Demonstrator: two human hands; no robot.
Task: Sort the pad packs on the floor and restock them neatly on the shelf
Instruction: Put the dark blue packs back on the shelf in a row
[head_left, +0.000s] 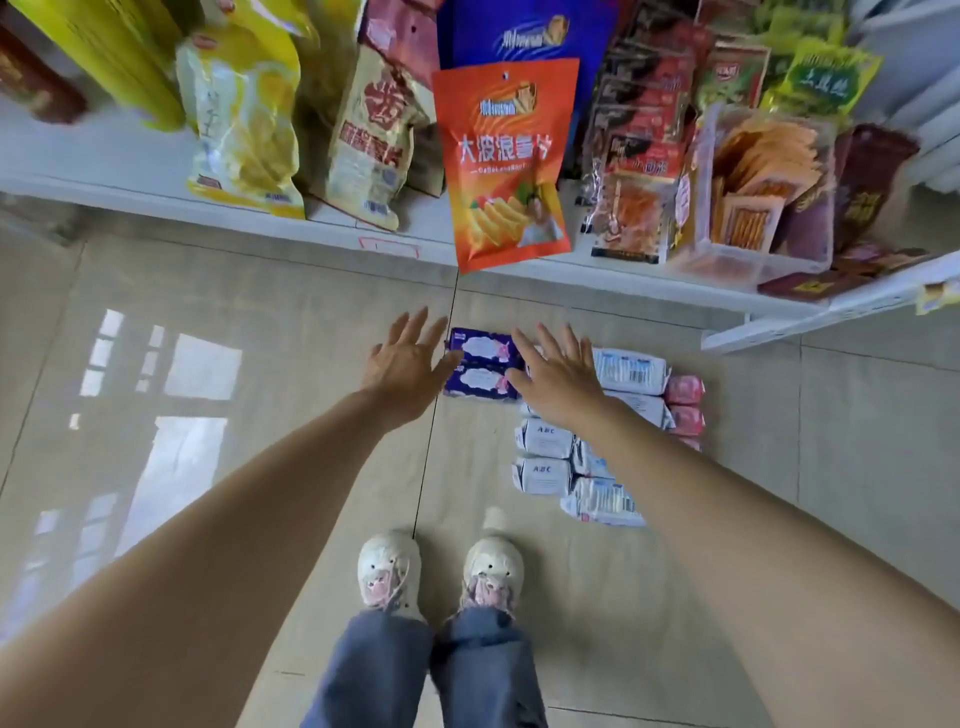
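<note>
The floor (260, 338) is the biggest surface here: glossy beige tiles that mirror a window, so smooth packs would probably slide on it easily. Above it runs the white shelf (156, 176), flat and hard, crowded with snack bags of crinkly foil and with a clear plastic box (753, 208) that keeps thin sachets upright; one orange bag (509, 161) hangs out over the shelf edge. I see no pad packs on this shelf, so the restocking seems not yet begun. The pad packs lie on the floor just in front of the shelf, already in groups by colour, which I think is the sorting step: white packs (545, 439) in rows near the feet, pink packs (685, 405) touching their far side, and two purple packs (483, 369) lying side by side, close to the shelf. All are soft, pillow-like rectangles in shiny film with crimped ends. Both arms reach down toward the purple packs, probably to take the pair together from two sides. The left hand (405, 369) has its fingers spread wide and holds nothing; its thumb is near the left end of the packs. The right hand (558, 376) is also fully open and empty, hanging over their right end and partly hiding the white packs. Whether either hand touches the film I cannot tell.
</note>
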